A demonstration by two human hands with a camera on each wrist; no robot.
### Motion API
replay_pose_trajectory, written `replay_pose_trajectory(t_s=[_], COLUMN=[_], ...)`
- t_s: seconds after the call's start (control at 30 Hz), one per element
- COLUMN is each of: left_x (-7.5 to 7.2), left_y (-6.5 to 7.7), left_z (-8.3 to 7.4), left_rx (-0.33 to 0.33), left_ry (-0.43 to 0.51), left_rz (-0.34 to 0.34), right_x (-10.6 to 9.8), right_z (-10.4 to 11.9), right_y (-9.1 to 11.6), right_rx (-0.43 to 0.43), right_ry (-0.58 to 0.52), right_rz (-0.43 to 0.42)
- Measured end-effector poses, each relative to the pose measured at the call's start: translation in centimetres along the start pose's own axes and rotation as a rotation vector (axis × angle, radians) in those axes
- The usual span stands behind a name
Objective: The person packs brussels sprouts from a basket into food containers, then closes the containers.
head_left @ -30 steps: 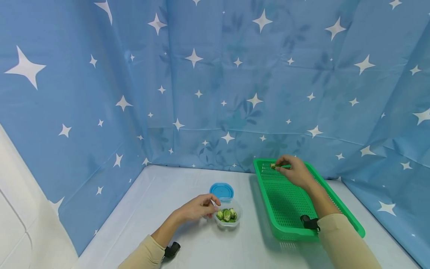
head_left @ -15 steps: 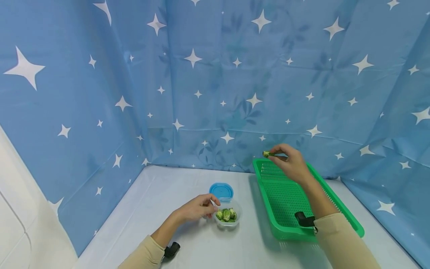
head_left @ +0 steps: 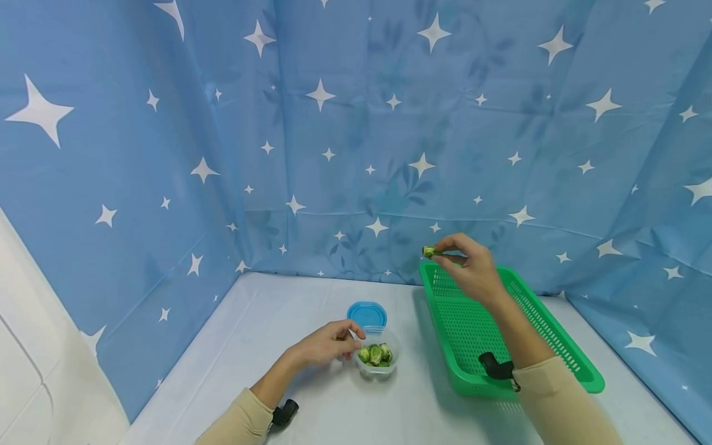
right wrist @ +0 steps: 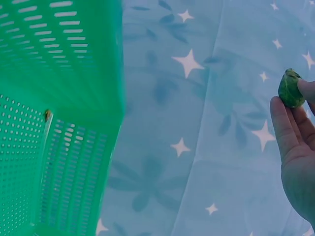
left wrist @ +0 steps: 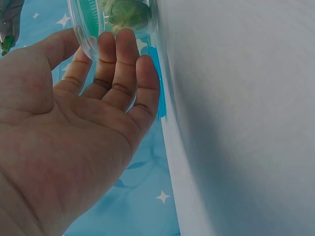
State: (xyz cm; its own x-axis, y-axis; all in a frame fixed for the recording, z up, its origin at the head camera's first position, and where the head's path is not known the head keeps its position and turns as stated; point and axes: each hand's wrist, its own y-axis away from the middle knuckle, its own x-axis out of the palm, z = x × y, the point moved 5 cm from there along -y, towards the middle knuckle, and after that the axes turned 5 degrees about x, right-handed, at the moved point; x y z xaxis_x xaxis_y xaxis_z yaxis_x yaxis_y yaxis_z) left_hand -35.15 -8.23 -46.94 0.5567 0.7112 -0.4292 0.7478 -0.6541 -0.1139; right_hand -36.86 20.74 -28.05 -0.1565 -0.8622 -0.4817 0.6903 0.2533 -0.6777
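My right hand (head_left: 470,269) pinches a Brussels sprout (head_left: 428,251) between thumb and fingertips, held above the far end of a green plastic basket (head_left: 473,384). In the right wrist view the green Brussels sprout (right wrist: 289,93) shows in those fingertips, clear of the basket wall. My left hand (head_left: 328,343) holds the near-left rim of a small clear plastic container (head_left: 392,340) on the table. Several halved or whole sprouts (head_left: 375,355) lie inside it. From the left wrist, the curled fingers of the left hand (left wrist: 83,128) are at the container's rim (left wrist: 86,46).
Behind the container lies a round blue lid (head_left: 367,314). A small brownish bit (right wrist: 47,115) sits in a corner of the basket. White cloth covers the table (head_left: 300,303), and a blue star-patterned curtain (head_left: 345,154) hangs behind and at the sides.
My right hand has lifted the sprout up out of the basket's far end and moved it left, over the far rim. The left hand and container have stayed in place.
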Motion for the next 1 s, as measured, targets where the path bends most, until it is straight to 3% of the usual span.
replay_pose_trajectory(t_s=[0.73, 1.0], left_x=[0.0, -0.1], left_y=[0.0, 0.0], left_z=[-0.1, 0.0], left_rx=[-0.005, -0.011], left_ry=[-0.006, 0.008], left_rz=[0.007, 0.001], right_x=[2.4, 3.0], right_z=[3.0, 4.0], right_y=[1.3, 1.9], right_rx=[-0.071, -0.096], right_ry=[-0.126, -0.207], right_rz=[0.017, -0.015])
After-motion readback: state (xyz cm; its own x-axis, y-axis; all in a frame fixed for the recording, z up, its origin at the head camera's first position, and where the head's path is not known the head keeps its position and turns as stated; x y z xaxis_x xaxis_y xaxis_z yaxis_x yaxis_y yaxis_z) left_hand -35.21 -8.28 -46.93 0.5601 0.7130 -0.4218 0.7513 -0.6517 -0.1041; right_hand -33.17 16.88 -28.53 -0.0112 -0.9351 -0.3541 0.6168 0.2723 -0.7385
